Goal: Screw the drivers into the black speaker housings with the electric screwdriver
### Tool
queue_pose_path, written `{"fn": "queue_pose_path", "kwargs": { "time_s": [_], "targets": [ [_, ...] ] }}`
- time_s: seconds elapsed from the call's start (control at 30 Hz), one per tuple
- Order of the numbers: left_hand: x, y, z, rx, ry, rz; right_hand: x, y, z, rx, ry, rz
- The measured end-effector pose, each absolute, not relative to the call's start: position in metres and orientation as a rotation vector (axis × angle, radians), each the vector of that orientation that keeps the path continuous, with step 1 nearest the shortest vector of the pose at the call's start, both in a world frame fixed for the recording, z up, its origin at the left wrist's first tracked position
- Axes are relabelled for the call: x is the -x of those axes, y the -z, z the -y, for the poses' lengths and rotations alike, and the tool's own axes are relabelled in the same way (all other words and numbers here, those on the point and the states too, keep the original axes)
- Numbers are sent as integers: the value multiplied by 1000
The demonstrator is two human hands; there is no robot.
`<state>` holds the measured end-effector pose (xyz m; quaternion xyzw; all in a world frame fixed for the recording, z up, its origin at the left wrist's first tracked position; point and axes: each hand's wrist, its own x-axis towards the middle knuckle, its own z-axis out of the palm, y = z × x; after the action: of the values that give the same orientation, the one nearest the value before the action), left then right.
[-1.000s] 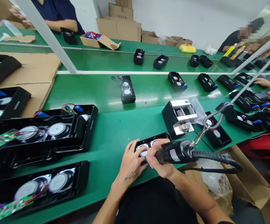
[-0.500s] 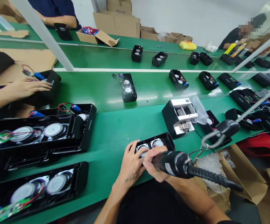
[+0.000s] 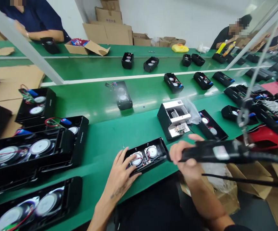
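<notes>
Left fingers (image 3: 128, 160), spread, hold a speaker box (image 3: 151, 165), right fingers (image 3: 177, 151) clench a driver (image 3: 207, 152), a machine (image 3: 180, 118) just beyond.

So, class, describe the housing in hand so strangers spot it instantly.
On the green bench, find the silver-topped machine. Just nearer lies an open black housing with two speakers; unlike its neighbours, it has the wearer's left hand on it.
</notes>
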<state>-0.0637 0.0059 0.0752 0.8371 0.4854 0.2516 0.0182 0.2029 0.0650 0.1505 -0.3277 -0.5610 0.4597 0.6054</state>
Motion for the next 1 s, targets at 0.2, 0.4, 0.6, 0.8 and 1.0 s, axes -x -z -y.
{"fn": "queue_pose_path", "kwargs": {
  "time_s": [0.2, 0.4, 0.6, 0.8, 1.0],
  "targets": [
    [34, -93, -5, -2692, -738, -1525, -259, -124, -100, 1087, -776, 1088],
    [-3, -84, -21, -2754, -499, -1575, -254, -88, -106, 1066, -877, 1119],
    [-3, -78, -22, -2784, -635, -1501, -257, -88, -103, 1077, -961, 1161],
    [-4, -76, -26, -2869, -712, -1463, -264, -135, -138, 894, -696, 980],
    [-15, -80, -37, -2914, -638, -1553, -262, -156, -185, 951, -522, 1078]
  ]
}}
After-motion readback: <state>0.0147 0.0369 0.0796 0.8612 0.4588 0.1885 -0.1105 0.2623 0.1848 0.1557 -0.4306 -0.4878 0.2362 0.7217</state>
